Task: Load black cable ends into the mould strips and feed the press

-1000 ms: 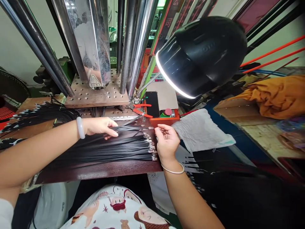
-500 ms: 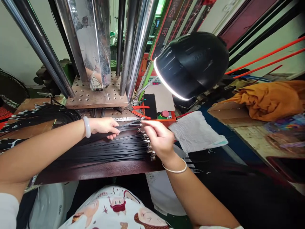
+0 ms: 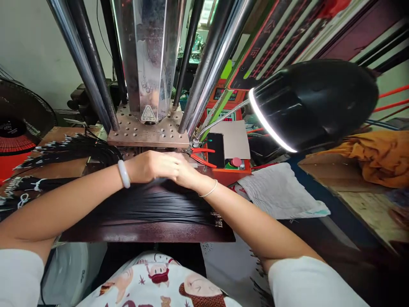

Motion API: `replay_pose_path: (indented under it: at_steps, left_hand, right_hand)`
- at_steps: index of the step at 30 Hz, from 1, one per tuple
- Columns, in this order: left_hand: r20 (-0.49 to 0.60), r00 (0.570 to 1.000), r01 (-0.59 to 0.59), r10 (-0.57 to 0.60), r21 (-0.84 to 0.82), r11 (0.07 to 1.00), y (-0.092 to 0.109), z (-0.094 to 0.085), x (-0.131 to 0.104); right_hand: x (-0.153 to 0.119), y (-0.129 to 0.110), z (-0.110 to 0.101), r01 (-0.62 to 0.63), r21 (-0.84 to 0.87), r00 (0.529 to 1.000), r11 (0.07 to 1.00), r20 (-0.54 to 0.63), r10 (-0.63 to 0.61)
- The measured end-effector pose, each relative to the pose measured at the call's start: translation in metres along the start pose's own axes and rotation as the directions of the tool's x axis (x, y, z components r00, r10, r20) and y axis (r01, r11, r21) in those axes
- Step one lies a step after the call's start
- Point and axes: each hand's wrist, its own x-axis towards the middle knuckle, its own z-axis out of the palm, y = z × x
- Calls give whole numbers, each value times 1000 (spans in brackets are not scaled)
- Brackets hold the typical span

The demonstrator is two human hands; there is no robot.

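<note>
My left hand [image 3: 155,167] and my right hand [image 3: 185,171] meet in front of the press base. The left hand's fingers are curled and overlap the right hand. My right hand's fingertips are hidden behind the left, and whatever lies between the hands is hidden too. Just below them, a row of thin black cords [image 3: 166,204] lies side by side on the dark red tabletop [image 3: 143,232]. Their small metal ends [image 3: 218,219] show at the right. Behind the hands stands the press's drilled metal base [image 3: 148,137], under an upright metal column [image 3: 150,64] with a hand-warning label.
Red-handled pliers [image 3: 203,157], a phone [image 3: 216,147] and a red push button [image 3: 236,162] lie right of the base. A black lamp [image 3: 313,106] hangs over the right side. Cord bundles [image 3: 73,149] lie left; a grey cloth [image 3: 281,189] lies right.
My hands were apart, the left pinching a black cord and the right at its metal end. Now they have come together before the press, the right hand moving left. The head view has shifted.
</note>
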Motion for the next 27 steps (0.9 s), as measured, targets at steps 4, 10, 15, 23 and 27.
replay_pose_path:
  at_steps: [4,10,15,23,27]
  left_hand:
    - [-377,871,243,-314,-225,944,-14,-4,-5]
    - [-349,815,388,-463,-265,883,-22,15,-6]
    - [-334,849,381,-409,-148,913,-29,28,-8]
    - [-284,853,348,-439,-319,882,-29,27,-8]
    - [-310,845,411,-436,-143,900,-23,45,-13]
  right_hand:
    - [-2,11,-4,-82,-344,967,935,201,159]
    - [-38,-8,-5,7,-243,945,970,319,73]
    - [-41,-18,-8,-219,54,974,974,72,215]
    - [-14,-11,8,-370,502,929,782,199,312]
    - [-29,-15,-4,-286,70,955,956,96,279]
